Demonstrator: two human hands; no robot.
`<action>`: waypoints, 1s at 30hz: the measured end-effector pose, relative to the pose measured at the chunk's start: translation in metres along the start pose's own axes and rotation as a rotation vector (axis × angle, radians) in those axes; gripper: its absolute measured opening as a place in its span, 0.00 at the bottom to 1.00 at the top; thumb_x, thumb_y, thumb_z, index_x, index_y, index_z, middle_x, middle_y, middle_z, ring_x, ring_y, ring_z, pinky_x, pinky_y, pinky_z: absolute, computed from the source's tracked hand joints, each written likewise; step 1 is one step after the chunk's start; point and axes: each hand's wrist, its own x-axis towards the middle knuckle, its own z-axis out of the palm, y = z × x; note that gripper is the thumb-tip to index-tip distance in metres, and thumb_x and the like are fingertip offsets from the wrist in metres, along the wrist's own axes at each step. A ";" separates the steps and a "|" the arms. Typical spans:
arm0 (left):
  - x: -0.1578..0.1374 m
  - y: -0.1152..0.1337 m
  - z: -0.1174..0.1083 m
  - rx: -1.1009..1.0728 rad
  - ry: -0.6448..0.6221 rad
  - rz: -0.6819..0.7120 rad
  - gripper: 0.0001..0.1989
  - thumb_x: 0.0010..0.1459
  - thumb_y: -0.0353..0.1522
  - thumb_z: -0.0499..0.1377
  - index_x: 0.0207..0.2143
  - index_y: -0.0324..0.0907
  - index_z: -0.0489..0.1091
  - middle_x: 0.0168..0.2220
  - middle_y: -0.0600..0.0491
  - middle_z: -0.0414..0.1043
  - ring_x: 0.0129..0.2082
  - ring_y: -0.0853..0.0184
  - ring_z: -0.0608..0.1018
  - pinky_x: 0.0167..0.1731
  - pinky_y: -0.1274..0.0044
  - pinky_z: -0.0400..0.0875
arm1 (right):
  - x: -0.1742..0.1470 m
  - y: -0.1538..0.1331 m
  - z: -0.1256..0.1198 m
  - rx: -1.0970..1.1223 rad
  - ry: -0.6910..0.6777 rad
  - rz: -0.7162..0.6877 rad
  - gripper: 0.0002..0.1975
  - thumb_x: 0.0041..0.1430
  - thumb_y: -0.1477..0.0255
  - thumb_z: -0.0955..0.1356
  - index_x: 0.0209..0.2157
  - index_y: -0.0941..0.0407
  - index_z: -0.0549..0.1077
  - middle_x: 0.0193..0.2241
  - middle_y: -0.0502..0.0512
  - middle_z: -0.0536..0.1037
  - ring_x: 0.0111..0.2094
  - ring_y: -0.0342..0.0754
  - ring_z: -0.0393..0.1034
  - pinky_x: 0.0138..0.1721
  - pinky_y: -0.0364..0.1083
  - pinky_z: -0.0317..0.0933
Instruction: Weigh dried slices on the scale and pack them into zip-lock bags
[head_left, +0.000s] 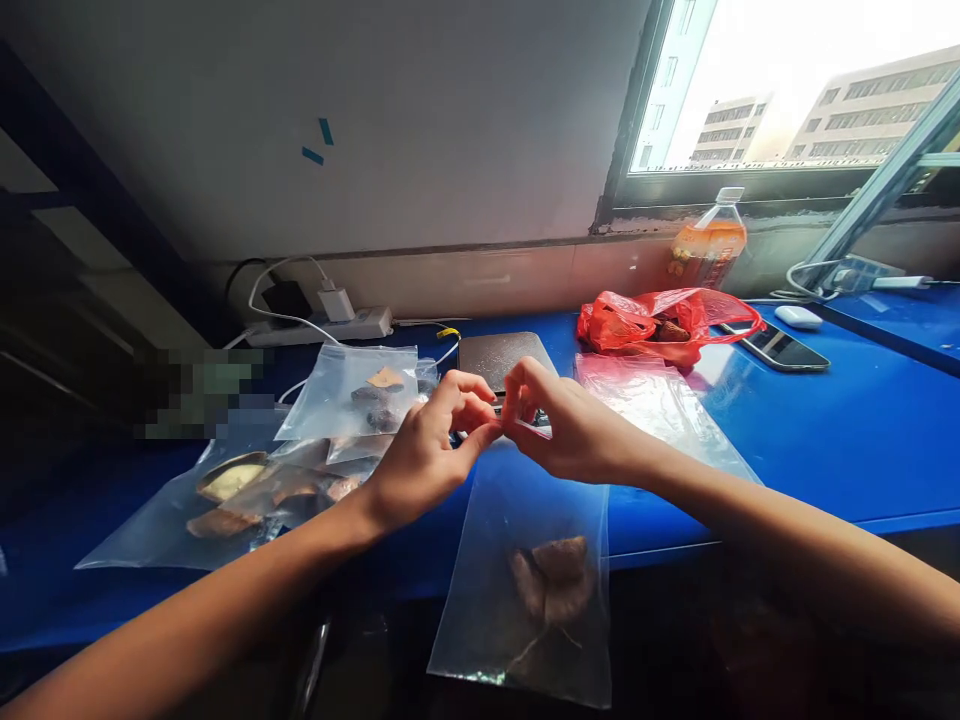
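My left hand point(431, 440) and my right hand point(562, 425) pinch the top edge of a clear zip bag point(529, 580) from both sides, fingertips almost touching. The bag hangs down over the front edge of the blue table point(825, 440) and holds brown dried pieces point(555, 585) near its bottom. Just behind my hands lies a small dark scale point(499, 357).
Several filled clear bags point(247, 490) lie at the left, one more point(352, 395) behind them. Empty clear bags point(660, 400) lie right of my hands. A red plastic bag point(660, 322), a phone point(780, 347), a bottle point(709, 245) and a power strip point(322, 325) stand farther back.
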 end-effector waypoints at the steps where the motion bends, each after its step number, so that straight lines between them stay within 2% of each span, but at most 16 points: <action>1: 0.000 0.001 0.000 0.009 0.004 -0.004 0.12 0.58 0.35 0.62 0.43 0.45 0.63 0.32 0.55 0.76 0.33 0.66 0.79 0.32 0.75 0.70 | -0.001 0.000 0.001 0.033 -0.018 0.025 0.09 0.57 0.77 0.65 0.37 0.54 0.58 0.31 0.52 0.75 0.29 0.44 0.70 0.29 0.42 0.60; 3: 0.000 0.004 -0.001 0.053 0.017 -0.008 0.12 0.58 0.36 0.62 0.42 0.44 0.65 0.31 0.54 0.76 0.31 0.65 0.79 0.30 0.75 0.70 | -0.003 -0.001 0.003 0.056 -0.027 0.043 0.11 0.55 0.79 0.65 0.37 0.53 0.57 0.30 0.50 0.74 0.29 0.43 0.69 0.28 0.42 0.59; 5: 0.001 0.007 -0.004 0.115 0.010 0.010 0.10 0.59 0.37 0.61 0.41 0.43 0.68 0.31 0.53 0.78 0.31 0.65 0.79 0.28 0.76 0.69 | -0.004 -0.001 0.006 0.036 0.021 0.021 0.12 0.54 0.81 0.64 0.36 0.53 0.57 0.30 0.50 0.73 0.29 0.42 0.68 0.28 0.41 0.58; 9: 0.002 0.012 -0.010 0.293 -0.055 0.153 0.09 0.63 0.36 0.56 0.34 0.41 0.72 0.30 0.52 0.78 0.29 0.65 0.78 0.30 0.75 0.69 | -0.006 0.000 0.015 -0.055 0.122 -0.048 0.12 0.51 0.83 0.63 0.34 0.53 0.57 0.29 0.49 0.71 0.28 0.42 0.66 0.28 0.41 0.56; 13: 0.004 0.016 -0.016 0.423 -0.042 0.254 0.09 0.62 0.32 0.55 0.30 0.41 0.73 0.28 0.53 0.76 0.27 0.67 0.76 0.29 0.76 0.68 | -0.002 0.001 0.016 -0.052 0.101 -0.043 0.13 0.49 0.83 0.64 0.33 0.53 0.59 0.28 0.48 0.71 0.28 0.41 0.65 0.29 0.41 0.57; 21: 0.010 0.025 -0.041 0.434 0.164 0.141 0.10 0.61 0.39 0.57 0.30 0.45 0.73 0.27 0.55 0.76 0.26 0.65 0.75 0.24 0.76 0.64 | 0.012 0.001 -0.011 0.008 0.111 -0.066 0.07 0.48 0.80 0.64 0.26 0.55 0.62 0.25 0.47 0.71 0.26 0.39 0.62 0.28 0.40 0.56; 26: 0.015 0.025 -0.063 0.361 0.249 0.067 0.10 0.59 0.40 0.60 0.31 0.44 0.74 0.26 0.55 0.75 0.25 0.67 0.74 0.24 0.77 0.64 | 0.013 0.005 -0.014 -0.049 0.197 -0.040 0.06 0.48 0.79 0.65 0.26 0.55 0.63 0.25 0.48 0.72 0.26 0.40 0.63 0.28 0.41 0.58; 30: 0.014 0.023 -0.090 0.312 0.349 0.045 0.08 0.58 0.38 0.63 0.31 0.43 0.74 0.26 0.58 0.73 0.26 0.69 0.73 0.27 0.79 0.65 | 0.012 0.016 -0.023 -0.177 0.269 -0.058 0.06 0.47 0.79 0.64 0.27 0.55 0.64 0.26 0.50 0.74 0.27 0.42 0.67 0.29 0.42 0.59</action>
